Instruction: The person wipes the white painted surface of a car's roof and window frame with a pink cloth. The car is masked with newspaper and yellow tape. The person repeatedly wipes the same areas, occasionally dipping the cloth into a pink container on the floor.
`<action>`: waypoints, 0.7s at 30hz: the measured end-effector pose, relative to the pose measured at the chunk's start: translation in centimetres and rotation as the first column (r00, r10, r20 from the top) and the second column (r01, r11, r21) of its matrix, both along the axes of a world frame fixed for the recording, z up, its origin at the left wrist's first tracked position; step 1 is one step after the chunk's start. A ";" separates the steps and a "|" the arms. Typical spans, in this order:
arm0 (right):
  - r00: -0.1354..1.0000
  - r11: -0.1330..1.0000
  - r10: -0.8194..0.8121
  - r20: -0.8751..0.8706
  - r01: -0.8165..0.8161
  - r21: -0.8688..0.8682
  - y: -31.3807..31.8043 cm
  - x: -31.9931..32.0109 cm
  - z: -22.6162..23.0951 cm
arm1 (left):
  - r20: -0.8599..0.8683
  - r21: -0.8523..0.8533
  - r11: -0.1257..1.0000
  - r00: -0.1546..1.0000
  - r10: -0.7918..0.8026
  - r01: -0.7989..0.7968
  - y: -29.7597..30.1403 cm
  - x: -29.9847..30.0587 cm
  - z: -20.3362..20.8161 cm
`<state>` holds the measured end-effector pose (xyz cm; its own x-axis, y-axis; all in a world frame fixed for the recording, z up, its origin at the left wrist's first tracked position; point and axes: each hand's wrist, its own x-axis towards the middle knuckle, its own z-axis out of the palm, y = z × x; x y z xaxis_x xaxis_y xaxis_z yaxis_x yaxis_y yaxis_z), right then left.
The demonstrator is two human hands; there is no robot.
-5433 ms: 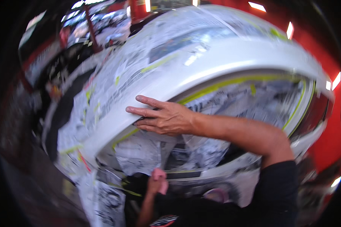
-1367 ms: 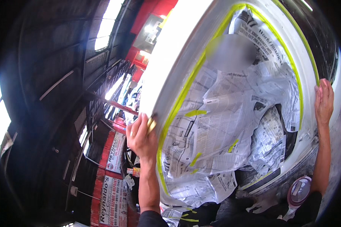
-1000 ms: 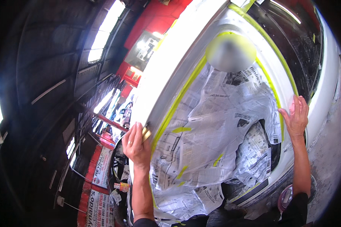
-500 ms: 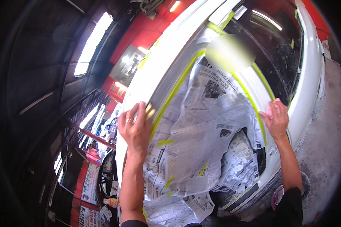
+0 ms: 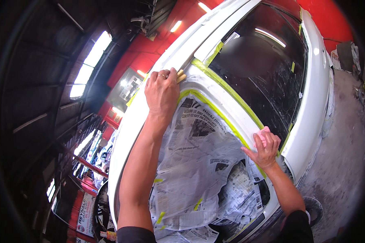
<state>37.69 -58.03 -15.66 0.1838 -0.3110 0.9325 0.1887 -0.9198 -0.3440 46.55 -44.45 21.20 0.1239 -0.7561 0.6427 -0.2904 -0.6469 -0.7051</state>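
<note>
My left hand (image 5: 163, 91) is closed on a small tan folded pad (image 5: 181, 76), pressed to the white roof edge above the door opening of a car (image 5: 129, 150). Only the pad's end shows past the fingers. On the white pillar, my right hand (image 5: 266, 153) grips a crumpled, soft pink wad (image 5: 263, 137), perhaps a sponge or cloth. Newspaper sheets (image 5: 190, 158) cover the door opening beside both arms. Yellow-green masking tape (image 5: 227, 121) runs along the paper's upper edge, and another strip (image 5: 231, 91) borders the dark window glass (image 5: 255, 77).
A dark round bucket (image 5: 314, 208) stands on the grey floor (image 5: 336, 133) at lower right. Behind the car rises a red wall (image 5: 150, 44). Covered items (image 5: 346, 56) sit at far right. A red bar (image 5: 85, 164) crosses the left side.
My left hand has slid up and forward along the roof edge with the tan pad. My right hand has shifted on the pillar, still gripping the pink wad. The view has also moved.
</note>
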 end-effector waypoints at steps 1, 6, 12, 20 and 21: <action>1.000 1.000 -0.008 0.029 0.008 0.001 -0.2 0.2 -0.2 | -0.015 -0.015 1.000 1.000 -0.006 0.006 -0.6 0.5 -0.1; 0.997 1.000 -0.010 0.082 0.008 0.023 0.4 0.6 -0.4 | -0.089 -0.059 0.998 0.996 -0.007 0.001 -3.8 2.7 0.4; 0.997 0.999 0.023 0.067 -0.026 0.046 0.7 0.8 -0.8 | -0.092 0.054 0.996 0.993 0.075 -0.071 -1.7 2.1 0.6; 0.993 0.998 0.028 0.118 -0.034 0.054 0.9 1.0 -0.9 | -0.278 -0.206 0.979 0.958 -0.068 0.010 -2.4 0.9 1.6; 0.993 0.998 0.024 0.115 -0.031 0.059 0.7 1.1 -0.9 | -0.278 -0.233 0.973 0.958 -0.065 -0.002 -4.0 1.9 1.5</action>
